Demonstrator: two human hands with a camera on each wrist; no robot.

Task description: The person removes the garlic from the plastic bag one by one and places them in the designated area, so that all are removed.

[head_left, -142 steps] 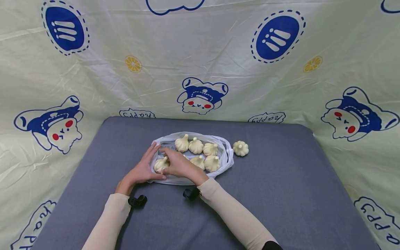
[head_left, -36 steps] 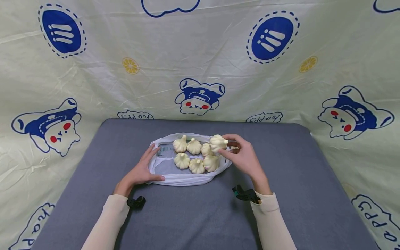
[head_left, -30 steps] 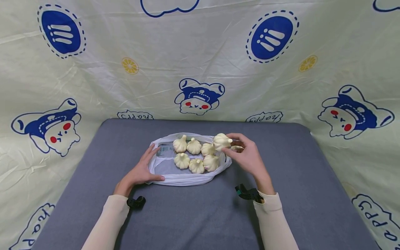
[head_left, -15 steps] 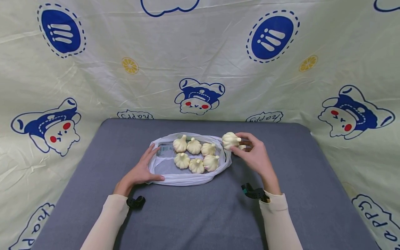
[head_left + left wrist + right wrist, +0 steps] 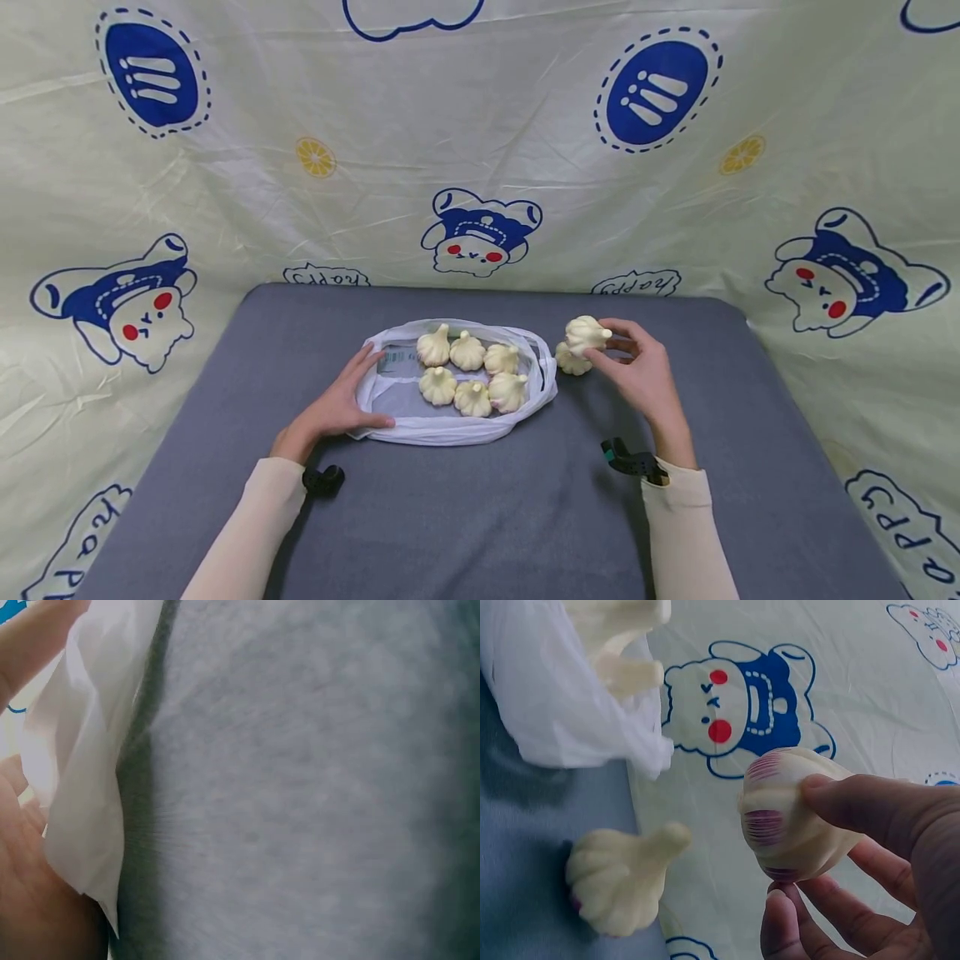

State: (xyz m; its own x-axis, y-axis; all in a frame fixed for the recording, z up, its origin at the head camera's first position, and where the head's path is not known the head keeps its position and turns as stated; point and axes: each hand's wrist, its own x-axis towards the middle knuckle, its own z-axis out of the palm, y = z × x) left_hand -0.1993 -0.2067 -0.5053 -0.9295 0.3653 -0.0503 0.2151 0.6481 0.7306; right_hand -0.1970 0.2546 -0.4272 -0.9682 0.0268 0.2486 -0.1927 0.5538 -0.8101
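An open-mouthed white plastic bag (image 5: 450, 432) lies on the table with several garlic bulbs (image 5: 508, 392) inside, grouped toward its right part. My left hand (image 5: 337, 406) rests spread around the bag's left end, thumb along the near rim and fingers at the far side. My right hand (image 5: 647, 371) pinches a garlic bulb (image 5: 586, 335) between thumb and fingers, raised just right of the bag. In the right wrist view, purple streaks mark the held garlic bulb (image 5: 769, 817). Another garlic bulb (image 5: 572, 362) sits on the table below it, partly hidden in the head view.
The grey cloth-covered table (image 5: 487, 517) stretches to both sides and in front of the bag. Behind it hangs a pale printed curtain (image 5: 360, 217). A printed barcode label (image 5: 397, 360) shows inside the bag's left part. Black camera mounts (image 5: 633, 461) sit on both wrists.
My right hand has taken a garlic bulb from the bag's left part and carried it rightward, past the right rim to above the loose bulb. The left hand has stayed at the bag's left end.
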